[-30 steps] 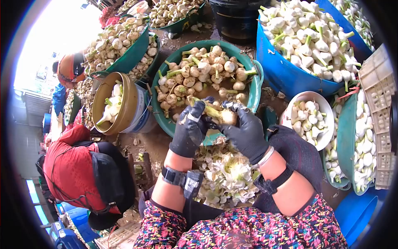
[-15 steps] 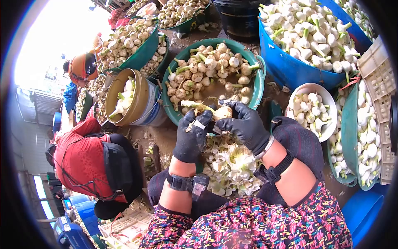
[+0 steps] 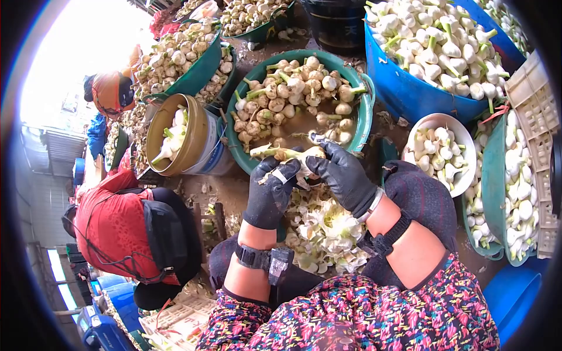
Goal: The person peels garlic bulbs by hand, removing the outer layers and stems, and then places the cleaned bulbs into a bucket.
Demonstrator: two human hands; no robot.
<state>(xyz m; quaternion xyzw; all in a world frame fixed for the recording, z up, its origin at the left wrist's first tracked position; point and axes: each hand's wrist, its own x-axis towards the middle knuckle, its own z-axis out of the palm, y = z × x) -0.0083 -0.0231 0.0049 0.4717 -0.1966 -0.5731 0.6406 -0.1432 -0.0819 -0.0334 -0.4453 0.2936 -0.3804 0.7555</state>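
Note:
Both my hands wear black gloves and meet in front of me over a garlic bulb (image 3: 314, 153) with a long stem pointing left. My left hand (image 3: 269, 193) is closed around the stem side, with a pale strip across one finger. On the bulb's other side my right hand (image 3: 346, 178) presses its fingers against it. A loose flap of whitish skin hangs under the bulb between the hands. Beneath them lies a heap of peeled garlic skins (image 3: 328, 234). Just beyond is a green tub (image 3: 366, 126) of soil-stained garlic bulbs.
A bucket (image 3: 202, 131) with a few white bulbs stands left of the tub. To the right are a white bowl (image 3: 468, 158) and a large blue tub (image 3: 404, 88), both holding cleaned garlic. A person in a red top (image 3: 117, 225) bends over at the left.
The bulb has turned slightly and tipped up in my hands. A flap of skin now hangs below it. My right fingers have shifted along the bulb.

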